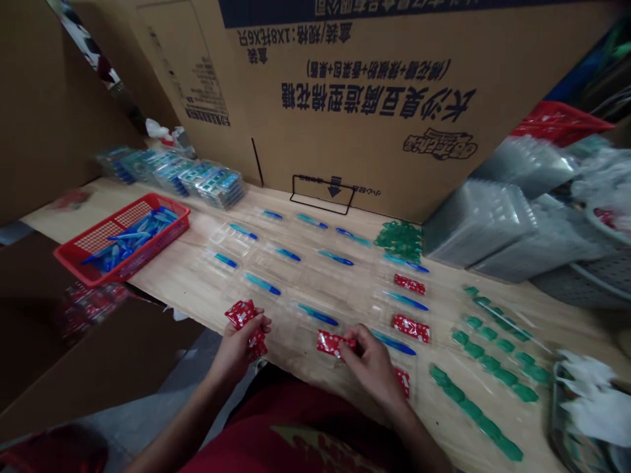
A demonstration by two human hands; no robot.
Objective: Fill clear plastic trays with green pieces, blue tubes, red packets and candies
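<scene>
1. Clock directions are read from the middle of your view, with twelve at the top.
2. Your left hand (241, 338), at seven o'clock, has its fingers closed around a bunch of red packets (240, 313) with white spots; some poke out above and below the grip.
3. Your right hand (367, 361), at five o'clock, pinches one red spotted packet (327, 342) between thumb and fingers, near its right end. The packet points toward your left hand, well apart from it. Whether it touches the tray beneath, you cannot tell.
4. Clear plastic trays (335, 279) lie in rows across the middle of the pale wooden counter (197, 282). Many carry a blue pen-shaped item (318, 315); those around four to five o'clock also hold red packets.
5. At nine o'clock sits a red basket (162, 240) heaped with more blue items.
6. At ten o'clock, filled clear packs (211, 184) stand in a row.
7. At twelve o'clock, a large cardboard carton (369, 157) rises, its printing upside down.
8. At three o'clock, a green pile (399, 238) lies beside stacked clear plastic (483, 220).
9. At four o'clock, green pieces (505, 374) lie in slanting lines.
</scene>
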